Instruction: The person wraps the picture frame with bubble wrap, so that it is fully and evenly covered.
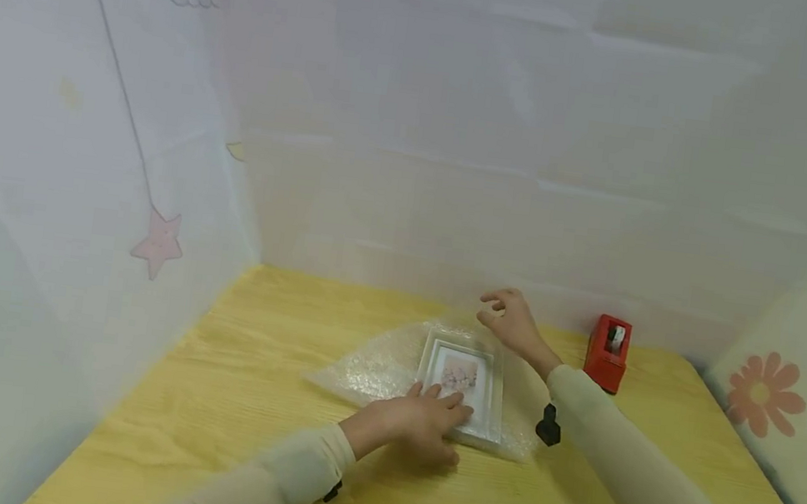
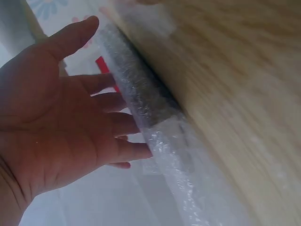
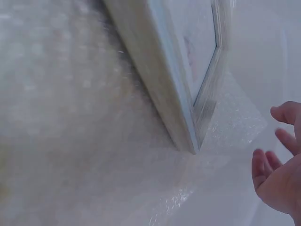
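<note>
Head view: left hand (image 1: 420, 424) rests spread on a probably stiff, fragile picture frame (image 1: 461, 372), best edge-held; right hand (image 1: 515, 326), loosely curled, holds nothing.

The person's left hand (image 1: 420, 426) lies palm down, fingers spread, over the near left corner of a pale picture frame (image 1: 496, 402). Beneath the frame, bubble wrap (image 1: 374, 370) fans out to the left of and beyond that hand. The right hand (image 1: 513, 324), its fingers loosely bent, hovers past the frame's far right corner. To the right of this hand, beyond the forearm, a red tape dispenser (image 1: 605, 362) stands on the yellow wood-grain tabletop (image 1: 247, 359). Far left of both hands, a pink star (image 1: 158, 243) decorates the wall covering (image 1: 417, 203).
</note>
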`<state>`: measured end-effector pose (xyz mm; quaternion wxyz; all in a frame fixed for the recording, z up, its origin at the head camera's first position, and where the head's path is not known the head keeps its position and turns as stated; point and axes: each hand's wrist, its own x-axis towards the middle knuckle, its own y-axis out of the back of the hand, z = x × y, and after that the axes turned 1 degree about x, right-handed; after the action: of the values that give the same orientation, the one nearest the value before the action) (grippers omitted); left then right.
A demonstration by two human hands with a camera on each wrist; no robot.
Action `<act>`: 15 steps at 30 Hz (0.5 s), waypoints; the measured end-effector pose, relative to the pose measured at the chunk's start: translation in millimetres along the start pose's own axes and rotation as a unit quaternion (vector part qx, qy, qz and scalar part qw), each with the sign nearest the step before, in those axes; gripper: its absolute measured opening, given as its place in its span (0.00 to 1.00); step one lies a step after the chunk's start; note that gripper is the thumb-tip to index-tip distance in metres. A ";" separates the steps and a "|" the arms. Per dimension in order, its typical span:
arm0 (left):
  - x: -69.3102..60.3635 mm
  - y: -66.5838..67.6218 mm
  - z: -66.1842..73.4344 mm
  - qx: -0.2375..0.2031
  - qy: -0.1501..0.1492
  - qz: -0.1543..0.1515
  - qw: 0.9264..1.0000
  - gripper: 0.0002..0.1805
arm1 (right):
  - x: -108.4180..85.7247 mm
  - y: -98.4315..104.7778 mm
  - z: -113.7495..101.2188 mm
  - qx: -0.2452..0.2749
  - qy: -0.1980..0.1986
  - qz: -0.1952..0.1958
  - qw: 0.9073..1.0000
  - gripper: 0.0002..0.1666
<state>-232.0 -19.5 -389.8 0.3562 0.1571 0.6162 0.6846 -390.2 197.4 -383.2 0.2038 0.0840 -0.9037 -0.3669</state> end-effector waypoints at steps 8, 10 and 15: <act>-0.3 3.7 24.5 0.007 0.012 -0.008 1.000 0.41 | 11.4 -2.2 10.5 0.021 -0.092 -0.014 0.995 0.34; 1.0 4.1 27.5 0.020 0.016 -0.004 1.000 0.40 | 13.6 -1.6 12.0 0.015 -0.098 -0.007 0.995 0.27; 6.0 0.0 35.7 0.044 0.014 -0.003 0.999 0.40 | 6.4 7.6 21.5 0.006 -0.072 0.002 0.997 0.15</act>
<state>-212.9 10.8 -384.3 0.3418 0.1611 0.6513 0.6580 -405.2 214.4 -389.8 0.1388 0.0571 -0.9184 -0.3662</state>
